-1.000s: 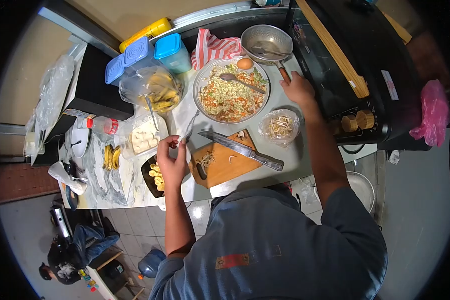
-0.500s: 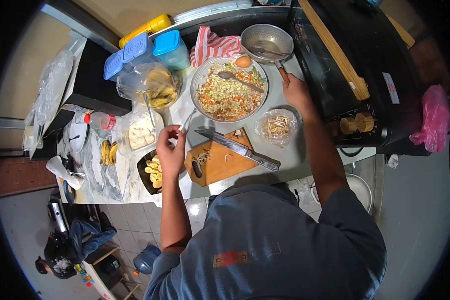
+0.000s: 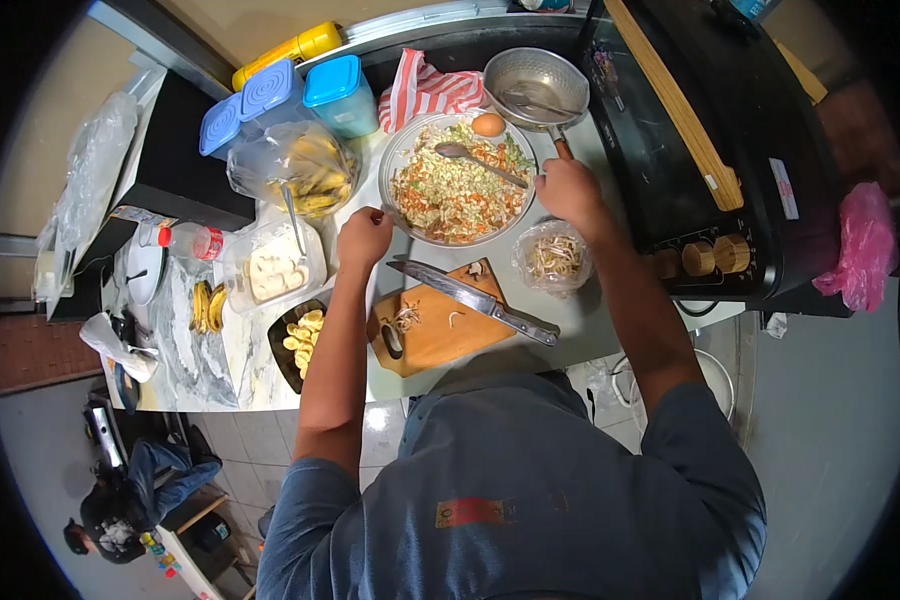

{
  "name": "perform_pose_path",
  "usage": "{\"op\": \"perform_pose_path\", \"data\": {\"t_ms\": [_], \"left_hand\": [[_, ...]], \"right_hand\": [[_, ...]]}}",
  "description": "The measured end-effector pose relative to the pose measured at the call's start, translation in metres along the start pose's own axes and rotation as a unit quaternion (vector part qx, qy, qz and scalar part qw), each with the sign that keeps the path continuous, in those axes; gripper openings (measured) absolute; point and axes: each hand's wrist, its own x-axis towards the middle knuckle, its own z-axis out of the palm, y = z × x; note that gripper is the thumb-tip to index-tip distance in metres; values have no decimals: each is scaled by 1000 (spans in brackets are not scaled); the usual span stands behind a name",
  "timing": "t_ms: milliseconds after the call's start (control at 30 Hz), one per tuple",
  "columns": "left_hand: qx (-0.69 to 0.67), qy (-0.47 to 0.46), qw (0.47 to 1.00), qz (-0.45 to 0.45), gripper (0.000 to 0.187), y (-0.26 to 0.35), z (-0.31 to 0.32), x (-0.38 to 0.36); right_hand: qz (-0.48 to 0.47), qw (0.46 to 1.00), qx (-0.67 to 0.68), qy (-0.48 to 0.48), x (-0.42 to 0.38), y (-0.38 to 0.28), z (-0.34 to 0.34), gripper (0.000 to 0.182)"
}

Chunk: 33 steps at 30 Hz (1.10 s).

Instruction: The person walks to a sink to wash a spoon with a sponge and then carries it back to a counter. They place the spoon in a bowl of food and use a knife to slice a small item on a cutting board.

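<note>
A wide bowl (image 3: 386, 152) holds chopped vegetables in orange, green and pale pieces, with a spoon (image 3: 480, 163) and an egg (image 3: 487, 125) on top. My left hand (image 3: 365, 237) is closed at the bowl's lower left rim, its fingertips partly hidden. At the right rim my right hand (image 3: 567, 188) grips with the thumb on the edge, below the saucepan's handle. In front lies a wooden cutting board (image 3: 440, 340) bearing a knife (image 3: 470, 298) and a few bean sprouts. A plastic bag of bean sprouts (image 3: 553, 257) sits below my right hand.
A metal saucepan (image 3: 536, 80) and a striped bag (image 3: 425, 92) stand behind the bowl. Black oven (image 3: 710, 130) at right. At left are a tub with a white mixture (image 3: 275, 268), sliced bananas (image 3: 303, 338), and lidded containers (image 3: 332, 90). Another person (image 3: 120, 510) sits lower left.
My right hand has left the saucepan's handle and come down to the bowl's right rim. The left hand has risen from beside the tub to the bowl's left rim.
</note>
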Motion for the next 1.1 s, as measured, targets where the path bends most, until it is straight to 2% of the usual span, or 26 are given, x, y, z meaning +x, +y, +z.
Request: {"op": "perform_pose_path", "data": {"t_ms": [33, 100, 200, 433, 500, 600, 800, 1100], "left_hand": [[25, -9, 1000, -4, 35, -1, 3, 4], [34, -15, 999, -18, 35, 0, 7, 10], [41, -25, 998, -36, 34, 2, 8, 13], [22, -40, 998, -45, 32, -4, 11, 22], [32, -43, 998, -45, 32, -6, 10, 24], [40, -41, 997, -56, 31, -11, 7, 23], [76, -18, 994, -73, 29, -18, -7, 19], [67, 11, 993, -95, 27, -22, -8, 14]], "right_hand": [[2, 1000, -2, -1, 2, 0, 2, 22], [23, 995, -41, -87, 8, -2, 6, 21], [22, 991, -42, -121, 11, -10, 9, 22], [37, 994, -18, -99, 14, -18, 6, 23], [1, 996, -8, -89, 13, -16, 3, 23], [1, 998, 4, -63, 13, -16, 11, 23], [-49, 989, 65, -126, 21, -22, 16, 23], [-66, 984, 86, -142, 23, -18, 25, 25]]}}
